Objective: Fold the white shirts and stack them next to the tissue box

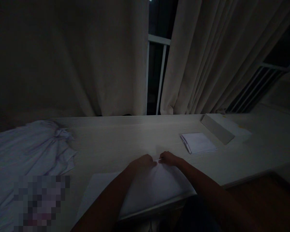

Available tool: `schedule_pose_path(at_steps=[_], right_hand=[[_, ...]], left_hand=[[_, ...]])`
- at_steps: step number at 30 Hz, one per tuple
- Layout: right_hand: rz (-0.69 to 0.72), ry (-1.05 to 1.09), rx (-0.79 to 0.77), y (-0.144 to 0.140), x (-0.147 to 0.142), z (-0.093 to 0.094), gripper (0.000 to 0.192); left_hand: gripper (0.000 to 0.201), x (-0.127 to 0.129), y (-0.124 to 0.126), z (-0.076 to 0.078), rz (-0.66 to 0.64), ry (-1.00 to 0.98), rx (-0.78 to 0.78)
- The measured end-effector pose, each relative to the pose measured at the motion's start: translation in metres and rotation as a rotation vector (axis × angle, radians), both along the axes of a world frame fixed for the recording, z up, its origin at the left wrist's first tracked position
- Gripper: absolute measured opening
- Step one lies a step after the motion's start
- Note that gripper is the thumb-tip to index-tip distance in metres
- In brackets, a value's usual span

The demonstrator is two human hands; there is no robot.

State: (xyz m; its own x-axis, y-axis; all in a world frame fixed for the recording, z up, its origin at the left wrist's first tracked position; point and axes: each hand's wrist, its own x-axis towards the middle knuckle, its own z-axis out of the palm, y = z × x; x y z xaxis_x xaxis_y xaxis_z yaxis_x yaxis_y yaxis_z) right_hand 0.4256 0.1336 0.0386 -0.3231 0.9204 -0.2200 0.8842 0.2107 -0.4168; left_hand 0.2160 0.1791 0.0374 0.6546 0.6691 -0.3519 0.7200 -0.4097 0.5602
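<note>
A white cloth [157, 187] lies spread over the front edge of the table in front of me. At its far edge my left hand [145, 161] is closed, pinching the fabric. Close beside it on the right, my right hand [168, 158] also grips that edge. Between the two hands the cloth is drawn up into small folds. A folded white cloth [199, 143] rests flat on the table, to the right of my right hand and apart from it.
A large rumpled heap of white fabric [33, 148] covers the table's left side. Toward the back right lies an open-looking pale box [218, 129]. Beige curtains [116, 64] hang behind the white table [125, 135]. A pixelated patch hides something at lower left.
</note>
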Motion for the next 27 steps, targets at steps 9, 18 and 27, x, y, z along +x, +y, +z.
schedule_pose_path(at_steps=[9,18,27], right_hand=[[-0.042,0.066,0.007,-0.005,0.004,-0.019,0.020],[-0.156,-0.073,0.021,-0.011,0.005,-0.016,0.032],[-0.234,-0.173,0.075,-0.022,0.002,-0.022,0.039]], left_hand=[[0.029,-0.047,-0.007,0.005,0.027,-0.026,0.057],[0.022,-0.040,-0.007,-0.003,0.101,0.010,0.159],[0.033,-0.081,-0.024,-0.011,0.158,-0.023,0.235]])
